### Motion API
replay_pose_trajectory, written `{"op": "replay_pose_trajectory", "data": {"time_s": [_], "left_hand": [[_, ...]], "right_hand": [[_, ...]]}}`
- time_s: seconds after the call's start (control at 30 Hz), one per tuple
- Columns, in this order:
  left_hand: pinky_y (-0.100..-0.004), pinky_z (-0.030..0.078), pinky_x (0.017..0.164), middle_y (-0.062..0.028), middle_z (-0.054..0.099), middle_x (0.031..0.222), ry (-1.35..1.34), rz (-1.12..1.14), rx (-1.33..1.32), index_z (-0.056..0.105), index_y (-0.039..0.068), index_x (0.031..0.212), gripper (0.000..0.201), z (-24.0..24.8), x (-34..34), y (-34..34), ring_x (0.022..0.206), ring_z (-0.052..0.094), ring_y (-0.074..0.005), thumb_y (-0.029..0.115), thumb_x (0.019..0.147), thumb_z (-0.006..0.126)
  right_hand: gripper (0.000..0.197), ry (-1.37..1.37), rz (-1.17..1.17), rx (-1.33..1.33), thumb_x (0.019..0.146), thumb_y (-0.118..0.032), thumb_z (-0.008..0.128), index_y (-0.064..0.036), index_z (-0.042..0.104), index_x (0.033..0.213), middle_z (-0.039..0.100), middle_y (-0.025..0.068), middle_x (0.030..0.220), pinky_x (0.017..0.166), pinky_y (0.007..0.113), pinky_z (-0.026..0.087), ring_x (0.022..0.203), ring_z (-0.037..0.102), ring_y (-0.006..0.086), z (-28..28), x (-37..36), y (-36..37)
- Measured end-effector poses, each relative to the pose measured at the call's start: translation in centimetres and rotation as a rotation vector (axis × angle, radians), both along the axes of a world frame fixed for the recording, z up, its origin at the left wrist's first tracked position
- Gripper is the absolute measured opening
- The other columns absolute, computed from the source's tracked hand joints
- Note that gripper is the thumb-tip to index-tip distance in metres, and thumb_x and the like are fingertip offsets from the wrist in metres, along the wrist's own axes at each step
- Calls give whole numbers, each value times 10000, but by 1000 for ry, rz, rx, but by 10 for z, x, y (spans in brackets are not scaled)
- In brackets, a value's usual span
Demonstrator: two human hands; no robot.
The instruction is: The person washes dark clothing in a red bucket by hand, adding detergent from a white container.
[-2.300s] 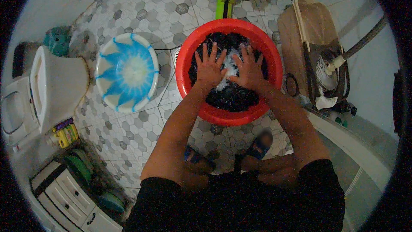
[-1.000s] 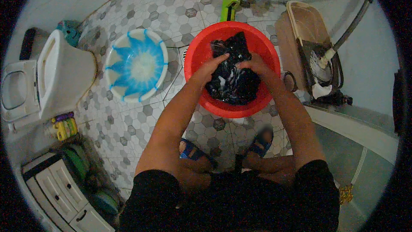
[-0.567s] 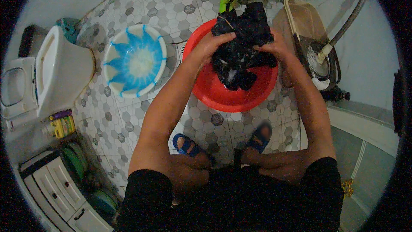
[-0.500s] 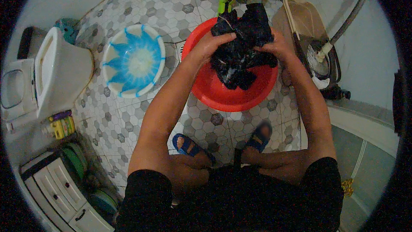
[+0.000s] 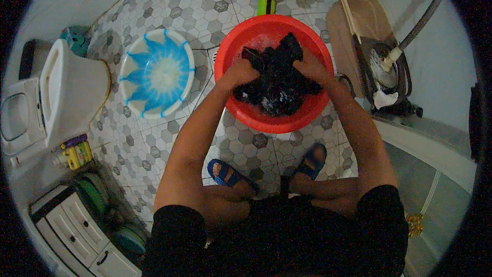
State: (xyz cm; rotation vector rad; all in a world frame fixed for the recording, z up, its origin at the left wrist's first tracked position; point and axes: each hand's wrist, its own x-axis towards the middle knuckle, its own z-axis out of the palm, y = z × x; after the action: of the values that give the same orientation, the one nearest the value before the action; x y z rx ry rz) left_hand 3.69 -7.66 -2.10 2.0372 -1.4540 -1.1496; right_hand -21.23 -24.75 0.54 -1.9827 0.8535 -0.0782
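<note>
Two curled grips show on my feed, the left hand (image 5: 243, 73) and the right hand (image 5: 310, 71) closed on opposite sides of a wet, crumpled black cloth (image 5: 274, 79). I see it inside a round red plastic basin (image 5: 277, 124) at the frame's upper centre, a round white-and-blue basin (image 5: 163, 74) standing apart at upper left.

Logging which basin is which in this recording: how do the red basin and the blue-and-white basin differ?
The red basin is plain, while the blue-and-white basin has a jagged starburst pattern.
The red basin holds black cloth, with both the left hand and right hand at it; the blue-and-white basin stands untouched to its left.
Both are round and sit on the hexagon-patterned floor.
</note>
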Motion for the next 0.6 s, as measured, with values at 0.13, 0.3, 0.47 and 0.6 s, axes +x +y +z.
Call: {"op": "replay_pose_trajectory", "data": {"time_s": [0.13,0.3,0.47,0.6], "left_hand": [[-478,516,876,-235,547,1309,-490,19,30,537,37,1299,570,46,-36,-1,1101,592,-411,266,792,660],[-618,295,1077,-194,266,1554,-663,-46,-471,429,110,1441,655,68,-60,8,1393,271,-454,356,867,627],[-668,186,1111,-164,223,1589,-679,-11,-301,364,172,1494,693,24,-67,12,1445,160,-473,441,894,581],[-647,193,1119,-141,211,1596,-677,-2,-253,396,168,1485,649,7,-61,4,1412,220,-472,447,916,536]], "right_hand": [[621,114,-3,-725,849,-184,620,-15,419,1412,405,272,1435,1059,501,376,1272,450,439,12,-5,35],[724,195,191,-727,874,-438,611,-34,407,1439,274,266,1530,1077,704,190,1438,190,453,31,13,75],[795,287,202,-736,827,-559,627,-51,453,1414,311,282,1502,1060,728,201,1397,269,473,9,28,63],[745,358,260,-822,864,-537,587,50,522,1319,407,269,1422,1041,701,237,1349,337,428,-2,39,62]]}}
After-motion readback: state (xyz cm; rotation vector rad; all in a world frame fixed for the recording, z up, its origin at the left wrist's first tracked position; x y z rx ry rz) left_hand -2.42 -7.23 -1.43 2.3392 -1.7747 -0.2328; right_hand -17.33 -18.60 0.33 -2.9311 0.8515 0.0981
